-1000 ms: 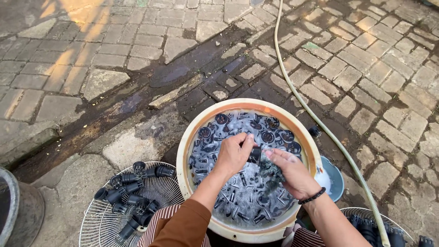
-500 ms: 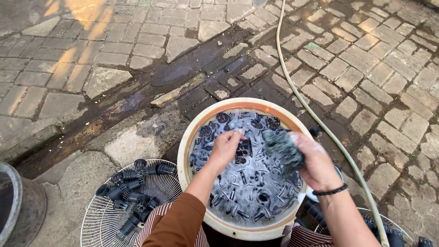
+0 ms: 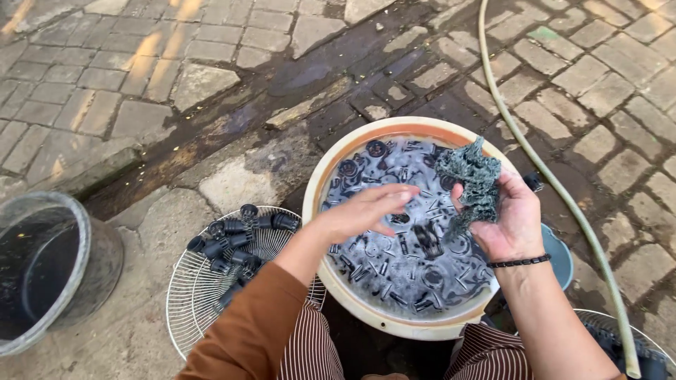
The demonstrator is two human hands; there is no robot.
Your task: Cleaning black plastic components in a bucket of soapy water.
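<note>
Holding a dark green scrubbing pad (image 3: 470, 179) up over the basin (image 3: 331, 169), right hand (image 3: 508, 218) has fingers curled round its lower part. Left hand (image 3: 366, 210) hovers flat above the soapy water, fingers straight and close together, holding nothing. Small black plastic pots (image 3: 415, 246) float in the basin; more pots (image 3: 232, 243) lie on a wire fan guard (image 3: 193, 302) left of it. Hose (image 3: 556, 183) runs past on the right.

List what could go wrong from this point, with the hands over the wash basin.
The left hand is open above the basin, so small black parts could slip unseen under the murky water. The right hand holds a dripping scrub pad near the rim, adding to the wet paving. The hose could snag.
</note>
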